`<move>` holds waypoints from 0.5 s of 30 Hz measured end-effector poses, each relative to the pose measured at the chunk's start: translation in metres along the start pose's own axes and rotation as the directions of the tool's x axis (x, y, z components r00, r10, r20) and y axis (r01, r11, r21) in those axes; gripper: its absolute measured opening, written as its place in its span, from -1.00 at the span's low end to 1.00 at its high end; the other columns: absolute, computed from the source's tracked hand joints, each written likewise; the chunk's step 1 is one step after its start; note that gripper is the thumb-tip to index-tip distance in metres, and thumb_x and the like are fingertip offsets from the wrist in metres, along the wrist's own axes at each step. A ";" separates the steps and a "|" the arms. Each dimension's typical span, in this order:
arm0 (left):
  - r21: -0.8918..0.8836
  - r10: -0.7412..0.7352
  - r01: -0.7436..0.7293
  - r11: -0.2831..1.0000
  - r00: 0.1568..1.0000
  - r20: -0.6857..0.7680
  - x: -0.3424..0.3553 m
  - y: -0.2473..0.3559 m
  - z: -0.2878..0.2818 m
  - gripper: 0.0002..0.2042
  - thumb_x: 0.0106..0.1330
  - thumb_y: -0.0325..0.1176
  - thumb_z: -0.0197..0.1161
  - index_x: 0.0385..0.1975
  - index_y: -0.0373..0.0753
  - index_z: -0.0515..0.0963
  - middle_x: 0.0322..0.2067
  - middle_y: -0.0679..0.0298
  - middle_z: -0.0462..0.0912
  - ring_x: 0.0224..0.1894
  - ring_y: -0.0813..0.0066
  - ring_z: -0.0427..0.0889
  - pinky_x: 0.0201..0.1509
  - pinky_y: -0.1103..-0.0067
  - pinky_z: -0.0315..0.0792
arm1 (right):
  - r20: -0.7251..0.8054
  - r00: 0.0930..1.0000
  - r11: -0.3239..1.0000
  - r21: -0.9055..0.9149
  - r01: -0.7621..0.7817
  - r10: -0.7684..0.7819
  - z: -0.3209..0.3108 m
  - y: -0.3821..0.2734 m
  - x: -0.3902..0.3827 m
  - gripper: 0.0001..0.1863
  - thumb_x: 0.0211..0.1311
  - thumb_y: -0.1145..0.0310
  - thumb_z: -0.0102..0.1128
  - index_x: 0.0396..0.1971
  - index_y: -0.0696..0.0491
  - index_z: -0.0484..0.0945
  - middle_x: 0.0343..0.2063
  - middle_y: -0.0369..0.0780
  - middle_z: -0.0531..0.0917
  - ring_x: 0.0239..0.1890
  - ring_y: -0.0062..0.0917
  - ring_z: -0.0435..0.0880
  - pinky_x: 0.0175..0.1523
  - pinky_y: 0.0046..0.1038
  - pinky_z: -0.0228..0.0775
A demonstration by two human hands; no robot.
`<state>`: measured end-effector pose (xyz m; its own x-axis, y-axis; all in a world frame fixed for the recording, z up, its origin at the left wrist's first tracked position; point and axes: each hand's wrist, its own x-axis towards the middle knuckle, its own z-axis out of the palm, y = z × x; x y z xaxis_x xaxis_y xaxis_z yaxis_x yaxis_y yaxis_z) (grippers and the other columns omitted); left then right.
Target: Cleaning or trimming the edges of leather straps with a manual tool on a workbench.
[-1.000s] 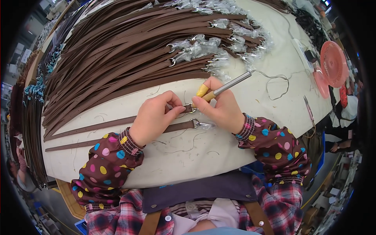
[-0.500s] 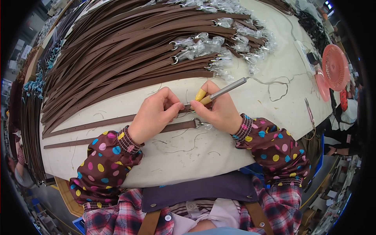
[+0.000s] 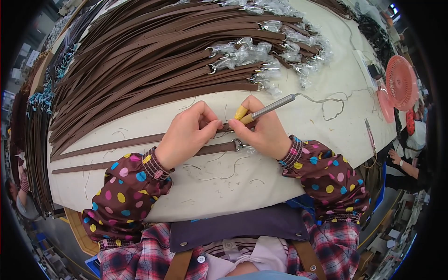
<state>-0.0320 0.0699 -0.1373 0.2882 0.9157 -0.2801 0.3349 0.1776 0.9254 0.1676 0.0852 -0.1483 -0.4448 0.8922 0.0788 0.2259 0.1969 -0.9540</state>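
My left hand (image 3: 189,135) is closed, thumb and forefinger pinched at a narrow brown strap (image 3: 133,142) that runs in from the left beneath it. My right hand (image 3: 262,133) grips a pen-like corded tool (image 3: 273,107) with a grey metal barrel and a tan front part. Yellow wrapping (image 3: 240,112) covers a fingertip of that hand. The tool slants down toward the strap between my hands; its tip is hidden by my fingers. Nearer to me lies a second brown strap (image 3: 217,148), ending in a metal ring (image 3: 238,144) with clear plastic by my right hand.
A large pile of brown straps (image 3: 154,51) with plastic-wrapped metal ends (image 3: 247,52) covers the table's far side. At right are the tool's cord (image 3: 322,101), a pink plastic fan-like thing (image 3: 401,83) and thread snips (image 3: 370,135). Loose threads (image 3: 228,176) lie on the pale tabletop (image 3: 261,200). Another person's hand (image 3: 395,157) shows at far right.
My hands keep nearly the same pose over the strap, with the whole view shifted slightly. At far right, the other person's hand and arm have moved up.
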 end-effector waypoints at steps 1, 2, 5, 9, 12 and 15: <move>-0.011 0.016 -0.017 1.000 1.000 -0.020 0.000 -0.001 0.001 -0.87 0.29 -0.42 0.14 -0.40 -0.34 0.39 -0.52 0.33 0.55 -0.54 0.73 0.45 -0.50 0.74 0.36 | 0.002 1.000 1.000 -0.006 0.004 -0.004 0.000 0.000 0.000 -0.76 0.14 0.43 0.23 -0.43 0.13 0.31 -0.61 -0.26 0.53 -0.60 -0.69 0.48 -0.51 -0.62 0.30; -0.021 0.033 -0.034 0.999 0.999 -0.041 0.000 -0.002 0.001 -0.87 0.26 -0.42 0.13 -0.42 -0.35 0.41 -0.53 0.30 0.59 -0.57 0.71 0.46 -0.52 0.71 0.35 | 0.002 1.000 1.000 -0.006 0.004 -0.004 0.000 0.000 0.000 -0.76 0.14 0.43 0.23 -0.43 0.13 0.31 -0.61 -0.26 0.53 -0.60 -0.69 0.48 -0.51 -0.62 0.30; -0.009 0.028 -0.029 1.000 0.999 -0.039 0.000 -0.002 0.001 -0.87 0.26 -0.42 0.14 -0.42 -0.36 0.41 -0.53 0.29 0.60 -0.57 0.71 0.46 -0.52 0.70 0.35 | 0.001 1.000 1.000 -0.012 0.009 -0.009 0.000 -0.001 -0.001 -0.76 0.14 0.43 0.23 -0.43 0.13 0.31 -0.61 -0.26 0.53 -0.60 -0.69 0.48 -0.50 -0.61 0.30; -0.007 0.037 -0.037 0.999 0.998 -0.044 0.000 -0.002 0.002 -0.87 0.26 -0.42 0.14 -0.42 -0.36 0.41 -0.53 0.30 0.60 -0.57 0.71 0.46 -0.52 0.70 0.35 | 0.011 1.000 1.000 -0.012 -0.003 0.004 0.000 0.000 0.000 -0.76 0.14 0.43 0.23 -0.43 0.13 0.30 -0.60 -0.26 0.53 -0.60 -0.68 0.49 -0.50 -0.61 0.31; 0.004 0.052 -0.051 0.999 0.997 -0.052 0.000 -0.001 0.002 -0.86 0.25 -0.41 0.15 -0.42 -0.36 0.41 -0.54 0.31 0.59 -0.57 0.71 0.45 -0.52 0.69 0.35 | 0.009 1.000 1.000 -0.022 0.002 -0.002 0.000 -0.001 0.000 -0.76 0.14 0.43 0.23 -0.43 0.13 0.30 -0.60 -0.25 0.54 -0.59 -0.67 0.50 -0.49 -0.60 0.32; 0.023 0.044 -0.043 0.999 0.998 -0.051 0.001 -0.001 0.001 -0.86 0.25 -0.41 0.17 -0.42 -0.36 0.42 -0.55 0.31 0.57 -0.57 0.70 0.45 -0.52 0.69 0.35 | 0.007 1.000 1.000 -0.027 0.003 -0.002 0.000 -0.001 0.000 -0.76 0.14 0.43 0.23 -0.43 0.13 0.30 -0.60 -0.24 0.54 -0.59 -0.66 0.50 -0.49 -0.60 0.32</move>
<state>-0.0311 0.0698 -0.1390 0.2570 0.9397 -0.2255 0.3423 0.1297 0.9306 0.1676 0.0852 -0.1469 -0.4509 0.8890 0.0792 0.2484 0.2102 -0.9456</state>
